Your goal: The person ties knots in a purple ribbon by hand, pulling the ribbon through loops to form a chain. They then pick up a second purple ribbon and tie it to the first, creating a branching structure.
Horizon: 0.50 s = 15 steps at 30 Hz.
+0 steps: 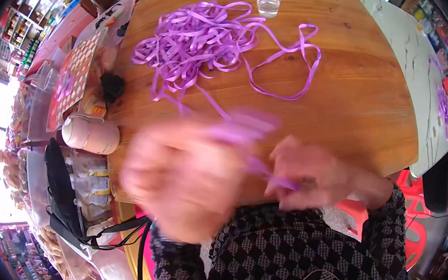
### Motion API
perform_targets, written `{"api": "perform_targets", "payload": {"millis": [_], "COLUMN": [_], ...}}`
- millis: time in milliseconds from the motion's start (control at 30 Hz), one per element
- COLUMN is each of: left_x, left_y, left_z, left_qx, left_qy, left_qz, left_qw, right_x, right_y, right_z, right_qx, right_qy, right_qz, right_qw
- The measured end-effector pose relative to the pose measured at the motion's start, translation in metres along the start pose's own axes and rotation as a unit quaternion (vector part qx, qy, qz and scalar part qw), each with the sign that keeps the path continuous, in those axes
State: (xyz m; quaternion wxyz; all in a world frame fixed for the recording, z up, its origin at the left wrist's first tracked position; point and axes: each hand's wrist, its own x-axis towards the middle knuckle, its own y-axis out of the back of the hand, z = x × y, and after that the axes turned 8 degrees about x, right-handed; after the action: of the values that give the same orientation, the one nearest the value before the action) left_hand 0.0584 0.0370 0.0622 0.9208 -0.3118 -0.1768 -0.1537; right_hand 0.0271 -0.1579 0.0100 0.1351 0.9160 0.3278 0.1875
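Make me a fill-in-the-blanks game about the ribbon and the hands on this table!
1. The tangled ribbon on the table is coloured ____.
2. The clear plastic cup stands on the ____.
3. The right hand pinches a strip of ____.
4. The left hand looks ____ because it is moving.

Missing words: purple; table; ribbon; blurry

Round wooden table [348, 90], tangled purple ribbon [198, 40] w/ loose loop, clear plastic cup [268, 0] (far edge)

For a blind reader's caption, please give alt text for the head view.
Two blurred hands, left hand and right hand, work a purple ribbon over a round wooden table. A clear plastic cup stands behind the tangled pile.
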Motion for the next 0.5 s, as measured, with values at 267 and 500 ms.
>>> {"api": "perform_targets", "payload": {"millis": [267, 500], "left_x": [0.048, 0.05], "left_y": [0.133, 0.115], "left_z": [0.019, -0.016], "left_qx": [0.086, 0.607], "left_qy": [0.007, -0.11], "left_qz": [0.099, 0.209], "left_qw": [0.991, 0.759], "right_x": [-0.039, -0.048], "right_y": [0.064, 0.061], "right_z": [0.009, 0.008], "right_qx": [0.172, 0.067], "right_qy": [-0.233, -0.266], "right_qz": [0.316, 0.325], "right_qw": [0.904, 0.905]}}
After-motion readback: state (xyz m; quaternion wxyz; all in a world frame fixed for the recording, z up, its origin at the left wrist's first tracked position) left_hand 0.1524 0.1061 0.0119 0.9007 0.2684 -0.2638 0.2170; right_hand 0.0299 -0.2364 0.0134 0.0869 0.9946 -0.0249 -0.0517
